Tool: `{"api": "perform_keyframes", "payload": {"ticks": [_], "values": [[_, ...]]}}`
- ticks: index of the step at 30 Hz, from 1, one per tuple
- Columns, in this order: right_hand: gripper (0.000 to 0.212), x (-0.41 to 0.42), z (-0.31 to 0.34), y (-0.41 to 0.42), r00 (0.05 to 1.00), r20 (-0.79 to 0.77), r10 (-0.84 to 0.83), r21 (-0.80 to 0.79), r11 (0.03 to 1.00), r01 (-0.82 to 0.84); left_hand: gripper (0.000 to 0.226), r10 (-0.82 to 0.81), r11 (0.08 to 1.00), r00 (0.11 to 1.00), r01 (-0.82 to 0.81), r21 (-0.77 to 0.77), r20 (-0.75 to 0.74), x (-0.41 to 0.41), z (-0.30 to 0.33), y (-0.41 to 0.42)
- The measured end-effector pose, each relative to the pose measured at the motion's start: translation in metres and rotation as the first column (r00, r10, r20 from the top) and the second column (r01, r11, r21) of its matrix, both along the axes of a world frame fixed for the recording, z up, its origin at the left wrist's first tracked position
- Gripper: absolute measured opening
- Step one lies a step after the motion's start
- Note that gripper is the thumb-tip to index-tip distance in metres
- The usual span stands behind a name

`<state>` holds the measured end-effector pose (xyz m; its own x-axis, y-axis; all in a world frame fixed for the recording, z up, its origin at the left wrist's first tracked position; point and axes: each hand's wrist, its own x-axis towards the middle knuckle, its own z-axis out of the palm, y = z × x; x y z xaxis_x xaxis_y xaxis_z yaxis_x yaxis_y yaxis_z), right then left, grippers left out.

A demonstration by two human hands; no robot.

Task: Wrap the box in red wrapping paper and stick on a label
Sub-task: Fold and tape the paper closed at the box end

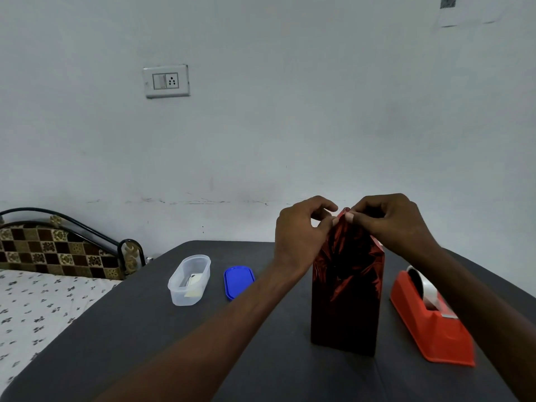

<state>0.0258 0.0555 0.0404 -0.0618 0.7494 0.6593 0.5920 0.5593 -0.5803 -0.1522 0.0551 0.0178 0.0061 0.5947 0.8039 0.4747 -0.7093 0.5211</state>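
A tall box covered in shiny red wrapping paper (pixel 345 294) stands upright on the dark table (pixel 145 329). The paper's top end is gathered into a peak above the box. My left hand (pixel 301 230) pinches that peak from the left, and my right hand (pixel 385 220) pinches it from the right, thumbs meeting at the tip. A clear plastic tub (pixel 190 280) to the left holds a few small paper pieces, perhaps labels. The box itself is hidden under the paper.
An orange tape dispenser (pixel 429 323) with a clear tape roll stands right of the box. A blue lid (pixel 238 281) lies beside the tub. A bed with a patterned sheet (pixel 37 309) adjoins the table's left edge. A white wall rises behind.
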Motion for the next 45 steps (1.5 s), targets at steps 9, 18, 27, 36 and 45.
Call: {"api": "perform_keyframes", "payload": {"ticks": [9,18,27,36,45], "values": [[0.012,-0.001,0.0,0.002,1.0,0.003,-0.015,0.008,1.0,0.015,0.018,0.1,0.983,0.991,-0.084,0.161,-0.092,0.005,-0.013,-0.003],[0.01,0.001,0.001,0.004,0.998,0.054,-0.013,0.004,1.0,0.013,0.013,-0.007,0.998,0.999,0.005,-0.067,-0.036,0.002,-0.004,0.01],[0.007,0.002,0.002,0.005,0.998,0.066,-0.025,0.016,1.0,0.024,0.005,-0.129,0.97,0.99,0.114,-0.213,-0.057,-0.004,0.013,0.017],[0.021,0.033,-0.02,0.005,0.993,-0.025,0.115,-0.193,0.974,-0.118,0.007,-0.163,0.927,0.985,0.132,-0.351,-0.06,-0.005,0.025,0.027],[0.032,0.041,-0.036,0.021,0.921,-0.325,0.214,-0.311,0.896,-0.318,0.008,-0.116,0.928,0.988,0.074,-0.364,-0.097,0.0,0.031,0.039]]}}
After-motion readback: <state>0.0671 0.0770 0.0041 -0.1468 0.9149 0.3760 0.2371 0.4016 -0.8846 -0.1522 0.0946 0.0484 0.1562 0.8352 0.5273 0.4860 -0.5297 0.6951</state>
